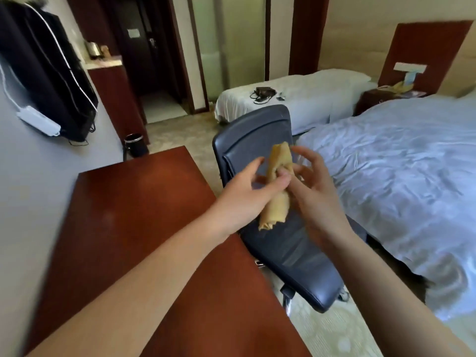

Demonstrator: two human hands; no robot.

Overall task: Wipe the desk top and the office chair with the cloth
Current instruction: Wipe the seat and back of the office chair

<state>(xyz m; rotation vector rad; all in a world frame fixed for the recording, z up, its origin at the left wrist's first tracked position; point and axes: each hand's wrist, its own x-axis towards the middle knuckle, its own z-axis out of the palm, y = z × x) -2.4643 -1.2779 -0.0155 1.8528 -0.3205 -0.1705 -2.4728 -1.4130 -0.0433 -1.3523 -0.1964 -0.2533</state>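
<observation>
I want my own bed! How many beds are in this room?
2: the far bed behind the office chair, a dark bag on it; the near bed on the right.

Honestly I can't read a single thing here, even the small plate (133,33) on the dark door (140,55) is just blur.

Head-worn wide view, forward-down, close above desk (144,228)

Premises: hotel guest room. Near bed (399,176) right of the fingers (306,161), far bed (309,94) beyond them, nightstand (373,99) between. Kettle (94,48) on counter (105,63) far left; entry door (139,47) bearing notice (133,33); waste bin (136,145) beside the table (128,215).
</observation>
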